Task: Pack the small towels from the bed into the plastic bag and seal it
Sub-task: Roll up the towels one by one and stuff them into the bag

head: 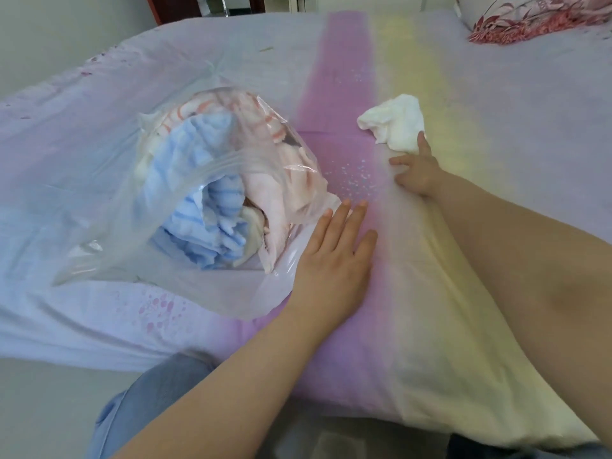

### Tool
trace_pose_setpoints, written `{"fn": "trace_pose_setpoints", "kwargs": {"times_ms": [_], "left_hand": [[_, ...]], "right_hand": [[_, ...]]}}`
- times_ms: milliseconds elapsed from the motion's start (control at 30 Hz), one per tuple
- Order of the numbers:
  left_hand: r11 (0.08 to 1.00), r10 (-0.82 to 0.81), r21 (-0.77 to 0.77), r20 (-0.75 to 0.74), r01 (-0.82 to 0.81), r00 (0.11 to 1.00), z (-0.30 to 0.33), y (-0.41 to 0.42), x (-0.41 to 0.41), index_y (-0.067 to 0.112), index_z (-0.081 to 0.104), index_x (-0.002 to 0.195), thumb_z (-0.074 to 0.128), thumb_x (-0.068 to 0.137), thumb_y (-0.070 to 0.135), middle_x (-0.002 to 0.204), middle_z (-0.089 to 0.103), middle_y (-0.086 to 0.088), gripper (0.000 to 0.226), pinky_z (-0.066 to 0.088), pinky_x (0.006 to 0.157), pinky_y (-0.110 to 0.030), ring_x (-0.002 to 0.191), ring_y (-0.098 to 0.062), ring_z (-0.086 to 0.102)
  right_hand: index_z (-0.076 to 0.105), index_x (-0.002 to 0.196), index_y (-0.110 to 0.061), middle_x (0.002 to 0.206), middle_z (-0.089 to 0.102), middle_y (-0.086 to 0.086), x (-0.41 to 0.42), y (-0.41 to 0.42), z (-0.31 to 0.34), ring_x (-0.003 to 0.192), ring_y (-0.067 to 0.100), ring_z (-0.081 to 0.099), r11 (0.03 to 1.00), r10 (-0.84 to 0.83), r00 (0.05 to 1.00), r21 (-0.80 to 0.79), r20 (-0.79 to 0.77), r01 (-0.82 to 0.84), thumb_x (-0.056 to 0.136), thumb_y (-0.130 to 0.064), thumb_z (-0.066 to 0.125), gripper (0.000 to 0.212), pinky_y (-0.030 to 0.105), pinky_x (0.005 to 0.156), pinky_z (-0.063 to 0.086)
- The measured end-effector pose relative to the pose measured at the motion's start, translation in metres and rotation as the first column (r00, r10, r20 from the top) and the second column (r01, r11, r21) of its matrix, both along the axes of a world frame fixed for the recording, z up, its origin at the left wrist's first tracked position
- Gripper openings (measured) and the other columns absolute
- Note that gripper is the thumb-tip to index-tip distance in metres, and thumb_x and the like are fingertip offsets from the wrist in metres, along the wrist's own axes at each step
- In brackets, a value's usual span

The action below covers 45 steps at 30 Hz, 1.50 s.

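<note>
A clear plastic bag (109, 226) lies on the bed at the left, its mouth gaping toward me. Inside it are a blue towel (198, 207) and pink and striped towels (281, 190). My left hand (334, 263) rests flat, fingers apart, on the bag's lower edge at the right of the mouth. A crumpled white towel (394, 125) lies loose on the sheet further right. My right hand (419, 172) reaches out to it with spread fingers, one fingertip touching the towel's near edge; it holds nothing.
The bed sheet (347, 77) is pale lilac with a pink and a yellow stripe. A red-patterned pillow (536, 18) lies at the far right corner. My knee in blue jeans (155, 392) is at the bed's near edge.
</note>
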<state>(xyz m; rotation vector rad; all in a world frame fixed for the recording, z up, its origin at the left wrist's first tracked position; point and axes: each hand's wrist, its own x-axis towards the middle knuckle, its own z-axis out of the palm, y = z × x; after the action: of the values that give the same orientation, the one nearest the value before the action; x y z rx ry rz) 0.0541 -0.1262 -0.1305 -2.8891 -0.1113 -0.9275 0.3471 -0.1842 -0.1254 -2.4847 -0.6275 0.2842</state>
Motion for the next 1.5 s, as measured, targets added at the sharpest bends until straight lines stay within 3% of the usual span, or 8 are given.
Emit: {"fn": "trace_pose_setpoints", "kwargs": {"times_ms": [233,467,567,733,933,1100,1267,1500], "left_hand": [[0.999,0.043,-0.01,0.008,-0.043,0.999,-0.002,0.004,0.005,0.009,0.066,0.119,0.055,0.085,0.016,0.144,0.051,-0.014,0.036,0.014,0.119,-0.04,0.136,-0.034,0.045],[1.0,0.028,-0.006,0.027,-0.028,0.999,0.0,0.002,0.002,0.009,0.067,0.115,0.058,0.083,0.012,0.141,0.054,-0.015,0.033,0.023,0.116,-0.043,0.132,-0.035,0.048],[0.999,0.022,-0.027,0.029,-0.021,0.999,0.003,0.001,-0.003,0.008,0.066,0.117,0.058,0.079,0.009,0.141,0.053,-0.015,0.039,0.024,0.115,-0.043,0.132,-0.035,0.048],[0.996,-0.004,-0.093,0.018,0.006,1.0,0.008,-0.004,-0.014,0.009,0.064,0.12,0.055,0.076,0.008,0.142,0.052,-0.015,0.045,0.024,0.116,-0.043,0.131,-0.036,0.048],[0.987,-0.046,-0.152,0.022,0.049,0.999,0.013,-0.002,-0.021,0.011,0.067,0.114,0.061,0.076,0.009,0.141,0.054,-0.013,0.038,0.023,0.115,-0.041,0.129,-0.035,0.051],[0.981,-0.074,-0.177,0.043,0.081,0.996,0.013,0.006,-0.022,0.009,0.065,0.117,0.062,0.081,0.012,0.14,0.054,-0.013,0.036,0.025,0.114,-0.041,0.13,-0.033,0.05],[0.976,-0.118,-0.179,0.031,0.122,0.993,0.011,-0.002,-0.021,0.009,0.061,0.124,0.058,0.084,0.014,0.139,0.055,-0.012,0.041,0.026,0.116,-0.041,0.132,-0.031,0.049],[0.955,-0.139,-0.24,0.149,0.172,0.979,0.021,-0.004,-0.045,0.008,0.065,0.119,0.06,0.084,0.008,0.13,0.062,-0.011,0.035,0.035,0.11,-0.042,0.126,-0.03,0.054]], "right_hand": [[0.026,0.149,-0.008,0.158,0.017,0.016,0.032,0.029,-0.016,0.141,0.036,0.024,0.984,0.008,0.989,-0.176,0.148,0.019,0.094,-0.02,0.043,0.06,0.036,0.116,0.023],[0.064,0.11,-0.006,0.123,0.054,0.019,-0.056,0.002,-0.017,0.109,0.038,0.056,1.0,0.009,0.902,0.001,0.432,-0.011,0.092,-0.015,0.044,0.028,0.043,0.089,0.044],[0.068,0.097,-0.016,0.1,0.063,0.009,-0.11,-0.015,0.006,0.092,0.03,0.061,0.988,-0.03,0.945,0.154,0.327,-0.022,0.089,-0.023,0.054,0.018,0.034,0.078,0.045],[0.063,0.092,-0.025,0.072,0.049,-0.015,-0.178,-0.059,0.077,0.07,0.01,0.051,0.924,0.357,0.934,-0.151,0.011,-0.351,0.086,-0.027,0.064,0.006,0.018,0.057,0.037],[0.048,0.128,-0.023,0.12,0.054,0.007,-0.139,-0.045,0.103,0.1,0.02,0.055,0.975,0.129,0.931,0.128,0.342,-0.182,0.088,-0.022,0.063,0.043,0.029,0.08,0.041],[-0.003,0.152,-0.023,0.16,-0.005,0.013,-0.071,-0.003,0.024,0.147,0.033,0.011,0.988,0.007,0.999,-0.156,-0.046,-0.015,0.077,-0.057,0.068,0.109,0.043,0.117,0.021],[0.053,0.122,-0.008,0.121,0.06,0.017,-0.085,0.007,-0.012,0.11,0.036,0.055,0.987,-0.009,0.991,-0.16,0.137,0.031,0.086,-0.044,0.061,0.052,0.038,0.087,0.044],[0.064,0.104,-0.003,0.12,0.056,0.016,-0.173,-0.045,-0.005,0.114,0.035,0.051,0.991,-0.11,0.895,0.112,0.431,0.068,0.086,-0.037,0.061,0.038,0.041,0.092,0.041]]}}
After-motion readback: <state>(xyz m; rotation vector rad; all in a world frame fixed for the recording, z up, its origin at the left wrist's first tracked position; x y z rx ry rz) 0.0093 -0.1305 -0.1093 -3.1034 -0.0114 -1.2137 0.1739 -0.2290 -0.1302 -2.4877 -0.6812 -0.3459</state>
